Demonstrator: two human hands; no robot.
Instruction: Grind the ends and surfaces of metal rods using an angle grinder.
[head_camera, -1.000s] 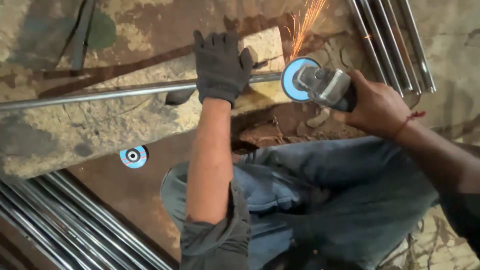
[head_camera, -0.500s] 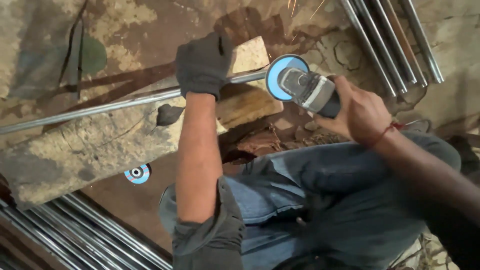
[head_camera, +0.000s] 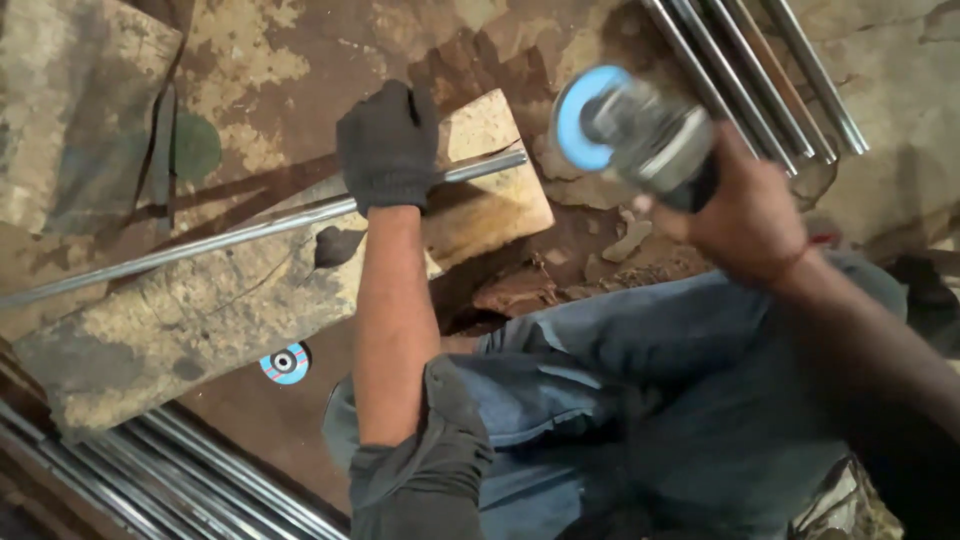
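Two hands busy: gloved left hand (head_camera: 388, 145) clamped on steel rod (head_camera: 230, 233) atop stone slab (head_camera: 200, 320); bare right hand (head_camera: 745, 215) grips angle grinder (head_camera: 640, 135), raised clear of rod.

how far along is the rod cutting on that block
Done: the metal rod ends just past the stone block, and the angle grinder is off it, no sparks.
In hand: the gloved left hand presses the rod on the block; the right hand holds the grinder up to the right.
Left: long rods lie uncut top right, more bottom left. A spare disc lies below the block.
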